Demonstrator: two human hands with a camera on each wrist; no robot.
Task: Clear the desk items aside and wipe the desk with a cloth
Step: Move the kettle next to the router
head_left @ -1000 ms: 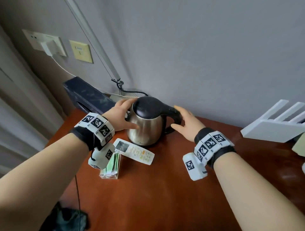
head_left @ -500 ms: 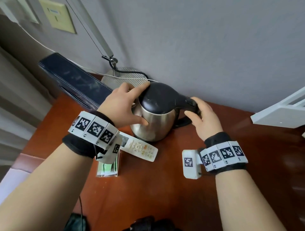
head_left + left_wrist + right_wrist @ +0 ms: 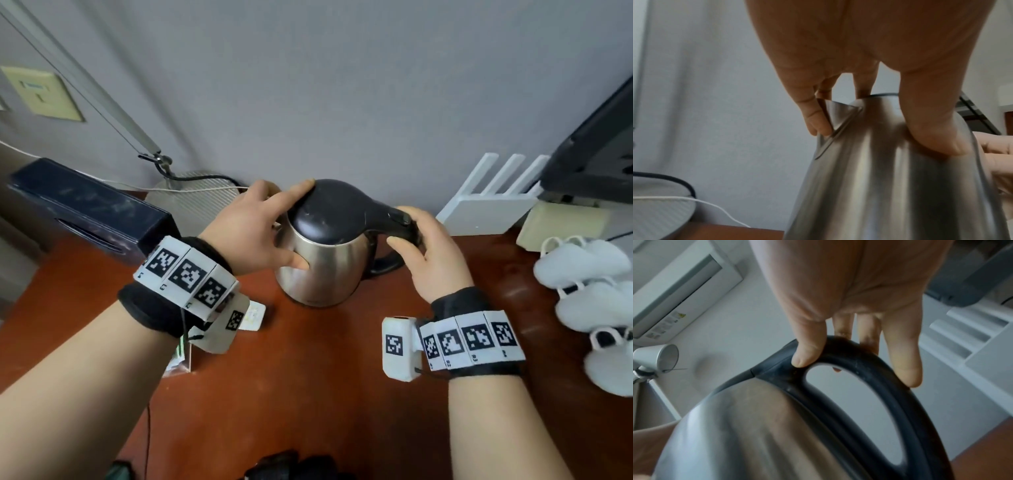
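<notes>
A steel kettle [image 3: 325, 270] with a black lid and handle sits at the back of the red-brown desk [image 3: 308, 394]. My left hand [image 3: 296, 224] grips its body, thumb on the front wall and fingers over the spout and lid. In the left wrist view the left hand [image 3: 877, 134] clasps the kettle [image 3: 890, 186] just below the spout. My right hand [image 3: 407, 233] curls round the black handle. The right wrist view shows the right hand [image 3: 857, 360], thumb and fingers pinching the top of the handle [image 3: 869, 386]. No cloth is in view.
A white remote [image 3: 255, 315] and a clear holder [image 3: 178, 356] lie partly hidden under my left wrist. A dark box [image 3: 89, 212] and a lamp base [image 3: 195, 195] stand at the back left. A white router [image 3: 489, 205] and white cups [image 3: 582, 267] are on the right.
My right hand went from open beside the handle to curled round it. The kettle appears shifted right, away from the remote and lamp base. The head view swung right.
</notes>
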